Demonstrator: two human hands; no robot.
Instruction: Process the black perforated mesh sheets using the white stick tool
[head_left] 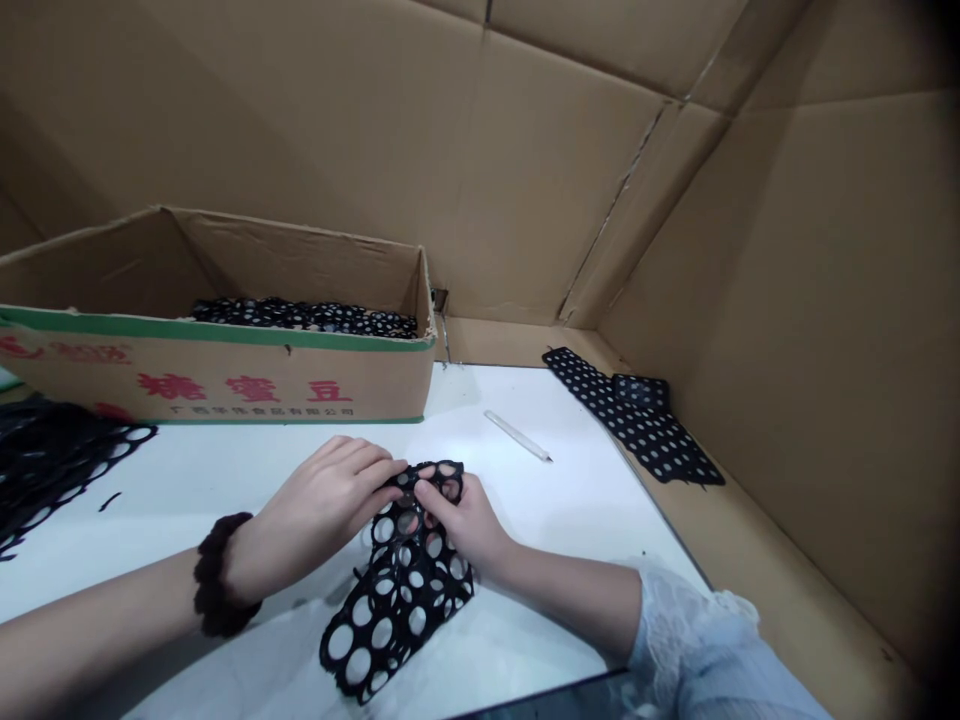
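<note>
A black sheet punched with round holes (pixel 397 590) lies on the white table (pixel 247 470) in front of me, its far end lifted. My left hand (pixel 322 505) curls over that far end, with its fingers pinched on the edge. My right hand (pixel 465 520) grips the same end from the right, thumb pressed onto the sheet. Both hands meet at the top of the sheet. A dark hair band (pixel 217 590) sits on my left wrist.
An open cardboard box (pixel 225 370) with red print stands at the back left, holding black punched pieces (pixel 307 315). More black punched sheets (pixel 45 460) lie at the far left. A black dotted strip (pixel 637 415) lies at the right by the cardboard wall (pixel 810 330). A white pen (pixel 517 436) lies mid-table.
</note>
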